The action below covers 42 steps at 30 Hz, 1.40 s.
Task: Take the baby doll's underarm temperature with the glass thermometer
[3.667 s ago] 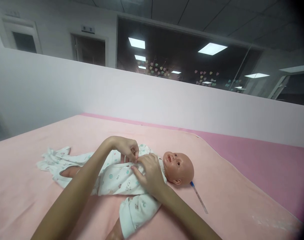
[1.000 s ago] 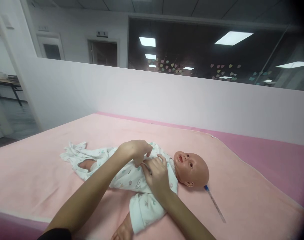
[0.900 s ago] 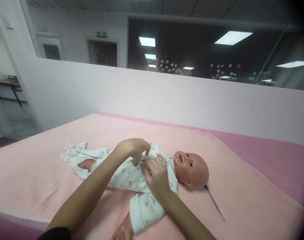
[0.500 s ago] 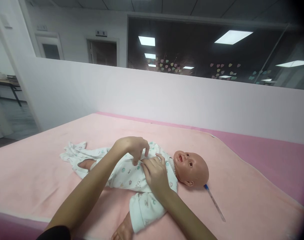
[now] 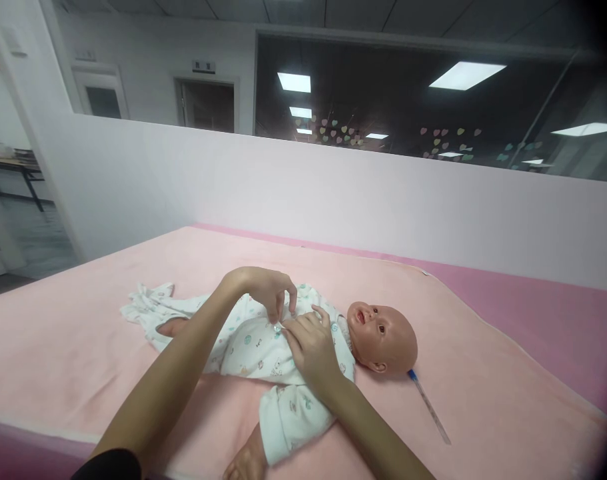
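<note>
A baby doll (image 5: 383,337) lies on its back, its head to the right, in a white printed baby outfit (image 5: 256,343). My left hand (image 5: 270,293) is bent over the doll's chest, thumb and forefinger pinched at the outfit's front. My right hand (image 5: 310,343) rests on the chest beside it, its curled fingertips gripping the cloth close to the left fingertips. Between the two hands a small pale bit of the front edge shows; whether it is a tie or a snap I cannot make out. The doll's bare hand (image 5: 248,460) sticks out of the near sleeve.
A thin clear tube with a blue cap (image 5: 430,408) lies by the doll's head. Beneath everything is a pink blanket (image 5: 483,373) on a darker pink surface (image 5: 543,313). A low white wall (image 5: 358,200) runs along the back, with a dark window above it.
My left hand has shifted slightly up and left, its fingertips lifting a little, so the pale bit at the front edge shows more. My right hand and the doll stay nearly the same.
</note>
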### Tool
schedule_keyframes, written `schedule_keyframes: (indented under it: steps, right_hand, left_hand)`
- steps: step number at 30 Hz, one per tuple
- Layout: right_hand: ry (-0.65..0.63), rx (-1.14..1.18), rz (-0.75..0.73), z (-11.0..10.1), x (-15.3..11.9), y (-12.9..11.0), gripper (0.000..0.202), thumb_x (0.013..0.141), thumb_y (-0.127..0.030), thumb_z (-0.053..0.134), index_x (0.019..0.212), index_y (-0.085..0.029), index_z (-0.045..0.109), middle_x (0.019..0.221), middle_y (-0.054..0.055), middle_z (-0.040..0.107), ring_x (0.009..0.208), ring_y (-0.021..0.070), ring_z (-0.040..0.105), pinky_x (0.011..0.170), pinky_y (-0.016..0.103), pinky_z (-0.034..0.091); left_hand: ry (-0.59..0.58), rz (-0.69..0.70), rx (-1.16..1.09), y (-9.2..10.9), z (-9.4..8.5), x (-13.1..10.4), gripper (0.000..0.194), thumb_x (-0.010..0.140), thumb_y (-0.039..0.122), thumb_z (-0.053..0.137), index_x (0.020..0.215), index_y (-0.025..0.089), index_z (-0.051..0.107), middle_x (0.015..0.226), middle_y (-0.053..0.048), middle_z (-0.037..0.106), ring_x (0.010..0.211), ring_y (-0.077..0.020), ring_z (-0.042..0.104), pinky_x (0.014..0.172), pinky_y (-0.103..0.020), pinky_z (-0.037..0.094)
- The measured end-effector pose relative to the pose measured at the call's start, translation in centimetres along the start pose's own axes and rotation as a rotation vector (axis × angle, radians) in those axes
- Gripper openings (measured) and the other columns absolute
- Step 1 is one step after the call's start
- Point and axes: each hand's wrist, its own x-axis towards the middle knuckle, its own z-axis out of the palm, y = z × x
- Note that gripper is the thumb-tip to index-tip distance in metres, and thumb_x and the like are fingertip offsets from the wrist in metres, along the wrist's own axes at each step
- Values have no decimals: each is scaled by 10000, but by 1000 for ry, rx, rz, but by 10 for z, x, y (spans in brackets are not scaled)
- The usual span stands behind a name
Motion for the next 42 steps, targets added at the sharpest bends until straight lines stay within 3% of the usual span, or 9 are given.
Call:
schedule_keyframes:
  steps: [11,16,22,33,42]
  right_hand:
    - [-75,78,28,-5,0,-2,125,833,-158,462,825,-222,570,713,-21,598,757,137,513,970,418,232]
    - [7,150,130,-5,0,-5,103,833,-161,457,880,-205,538,775,-18,615,727,126,531,983,405,223]
    - [49,168,232,-5,0,-6,98,833,-168,450,800,-209,533,731,-22,605,717,134,532,972,403,236]
    - [98,101,195,-5,-1,-4,102,812,-146,472,790,-211,547,729,-15,584,725,135,506,969,411,251]
    - [107,83,50,-7,-1,-8,34,781,-201,529,770,-202,561,792,6,574,812,151,508,978,431,259]
  left_hand:
    - [-35,5,-58,-7,-1,4,372,600,185,657,960,217,572,845,-11,695,809,-165,620,699,-256,447]
    - [-35,32,-22,-2,0,6,375,615,234,659,980,222,576,859,-13,688,796,-171,613,667,-251,447]
    - [-89,142,-80,-1,1,8,428,586,264,698,987,206,561,837,-18,679,768,-165,608,650,-241,438]
    - [-158,124,-81,-2,2,12,380,551,245,709,900,202,563,819,-1,666,695,-146,579,641,-248,429]
    - [-114,110,-82,-2,3,12,338,612,209,639,939,213,557,807,5,674,751,-154,588,656,-241,426]
